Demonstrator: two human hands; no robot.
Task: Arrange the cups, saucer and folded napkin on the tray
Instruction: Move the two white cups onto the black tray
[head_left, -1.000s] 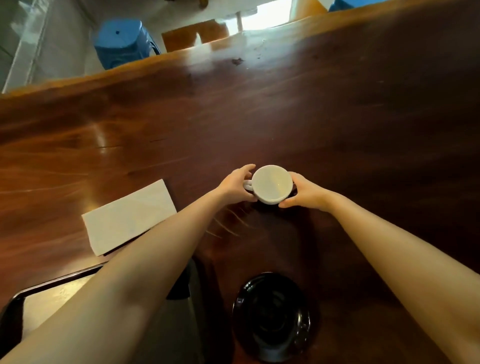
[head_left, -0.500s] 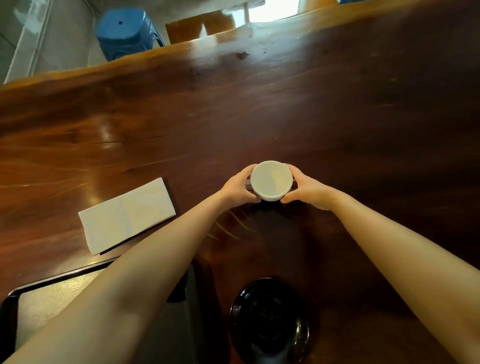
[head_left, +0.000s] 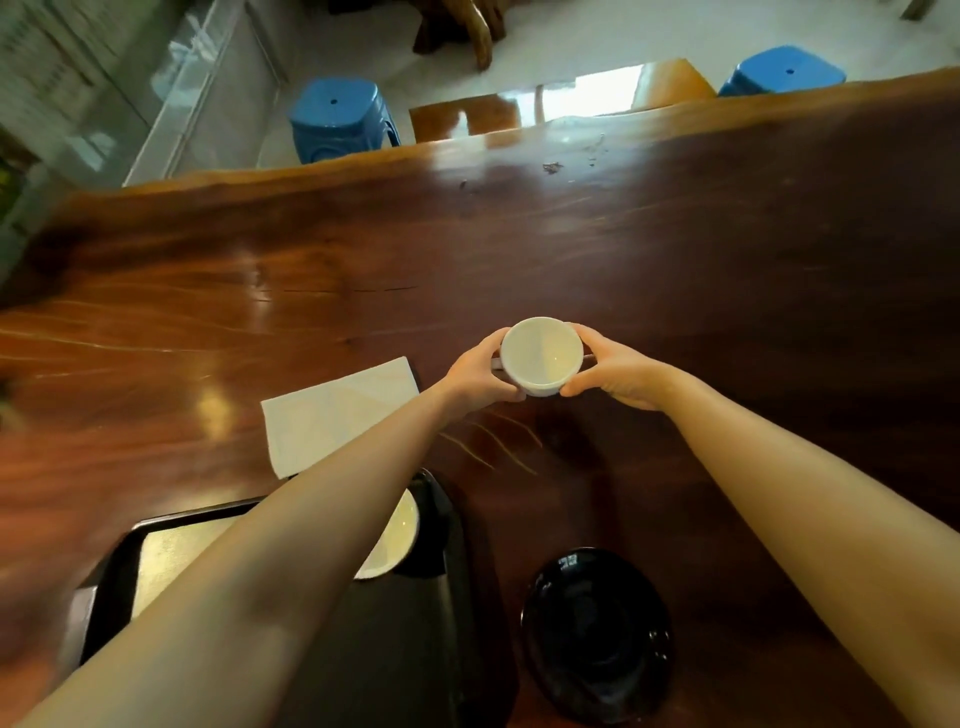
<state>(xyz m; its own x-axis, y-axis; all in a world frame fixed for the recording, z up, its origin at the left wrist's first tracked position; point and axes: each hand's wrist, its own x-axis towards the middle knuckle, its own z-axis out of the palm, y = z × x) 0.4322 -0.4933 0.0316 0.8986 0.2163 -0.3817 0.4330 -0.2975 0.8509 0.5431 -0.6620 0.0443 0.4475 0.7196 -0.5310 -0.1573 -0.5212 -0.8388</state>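
A white cup (head_left: 540, 356) sits between both hands over the middle of the wooden table. My left hand (head_left: 480, 371) grips its left side by the handle, and my right hand (head_left: 610, 371) grips its right side. A folded white napkin (head_left: 332, 413) lies on the table to the left. The black tray (head_left: 395, 639) is at the near left, under my left forearm. A second white cup (head_left: 397, 538) stands at the tray's far right corner, partly hidden by that arm. A black saucer (head_left: 597, 634) rests on the table right of the tray.
The dark wooden table (head_left: 727, 270) stretches far ahead and to both sides. Two blue stools (head_left: 340, 119) stand beyond its far edge, beside a low wooden bench (head_left: 467, 117).
The view has tilted down and back, so the tray and the second cup now show. Both hands stay closed on the white cup, which seems slightly raised.
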